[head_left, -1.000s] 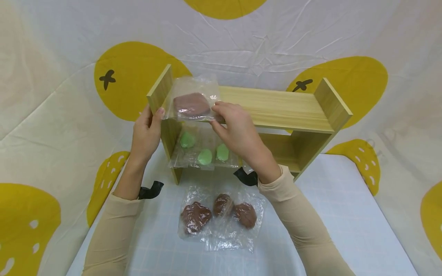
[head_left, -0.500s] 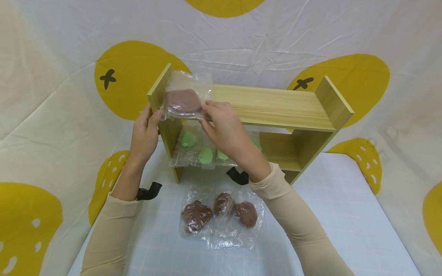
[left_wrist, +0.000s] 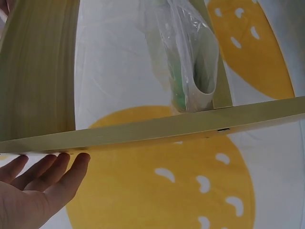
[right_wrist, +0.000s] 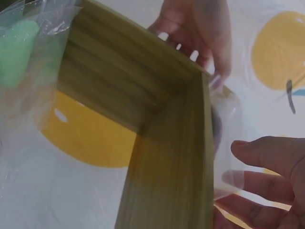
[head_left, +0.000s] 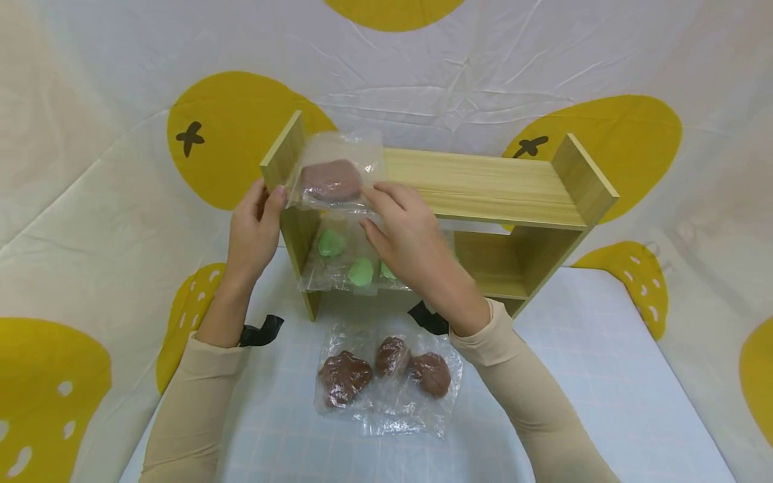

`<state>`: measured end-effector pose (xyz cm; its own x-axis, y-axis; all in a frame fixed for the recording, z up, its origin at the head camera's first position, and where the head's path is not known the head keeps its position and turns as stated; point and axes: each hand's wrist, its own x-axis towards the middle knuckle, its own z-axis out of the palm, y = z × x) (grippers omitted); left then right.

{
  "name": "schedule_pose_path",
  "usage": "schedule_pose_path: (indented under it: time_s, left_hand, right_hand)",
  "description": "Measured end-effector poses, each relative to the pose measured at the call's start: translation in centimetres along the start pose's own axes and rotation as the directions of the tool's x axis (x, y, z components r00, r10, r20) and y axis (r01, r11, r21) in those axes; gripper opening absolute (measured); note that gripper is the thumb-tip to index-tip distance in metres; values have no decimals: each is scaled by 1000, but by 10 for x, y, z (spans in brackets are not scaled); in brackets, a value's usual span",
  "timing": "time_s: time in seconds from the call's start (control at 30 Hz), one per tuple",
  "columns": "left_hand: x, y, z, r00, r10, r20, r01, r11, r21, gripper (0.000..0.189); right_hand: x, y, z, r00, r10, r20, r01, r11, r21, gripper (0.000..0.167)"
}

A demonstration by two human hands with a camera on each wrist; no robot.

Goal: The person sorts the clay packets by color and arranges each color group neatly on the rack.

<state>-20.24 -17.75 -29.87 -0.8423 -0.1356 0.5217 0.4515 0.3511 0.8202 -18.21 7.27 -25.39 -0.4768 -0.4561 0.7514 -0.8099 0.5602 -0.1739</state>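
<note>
A clear bag with a flat reddish-brown slab [head_left: 331, 180] lies on the top board of a small wooden shelf [head_left: 483, 186], against its left end panel. My right hand [head_left: 406, 231] is at the bag's right edge, fingers spread. In the right wrist view its thumb [right_wrist: 257, 149] stands off the bag, while a fingertip shows through the plastic. My left hand [head_left: 255, 228] grips the left end panel, thumb at the front edge near the bag's corner. Its fingers [left_wrist: 59, 174] touch the panel's outer face in the left wrist view.
Clear bags with green lumps [head_left: 360, 272] stand on the lower board, partly behind the right hand. Several bagged dark brown lumps [head_left: 345, 377] lie on the pale checked tablecloth [head_left: 278, 416] before the shelf. A patterned cloth [head_left: 423, 74] hangs behind.
The slab's bag shifted left against the end panel, then slightly back right. My right thumb and fingers have parted from their pinch on its edge. The left hand has stayed put.
</note>
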Motion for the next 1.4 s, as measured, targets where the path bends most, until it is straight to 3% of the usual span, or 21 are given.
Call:
schedule_pose_path:
  time_s: [0.33,0.63,0.83,0.97,1.13,1.27,1.4]
  left_hand:
    - [5,0,0,1000,21,-21,-22,1000,-7,43]
    - [3,3,-2,1000,9,-9,-8,1000,13,42]
    - [3,3,-2,1000,8,-4,-8,1000,29,41]
    - [2,3,-2,1000,8,-3,-8,999,38,41]
    - [1,2,-3,1000,-9,-1,9,999,43,42]
    - [2,2,-3,1000,-24,-3,24,999,49,42]
    - [2,3,-3,1000,-25,-6,25,999,31,42]
  right_hand:
    - [-40,-3,-31,996,23,-90,-20,999,30,31]
    - [-91,18,-35,990,120,-70,-112,988,111,34]
    - [-126,33,-31,972,235,8,-233,961,151,32]
    - [-149,43,-27,942,324,89,-334,933,136,31]
    - [-183,56,-22,883,434,179,-459,879,131,34]
    - [-214,67,-16,844,494,208,-527,836,152,34]
    - [-244,77,-10,781,574,248,-618,769,164,31]
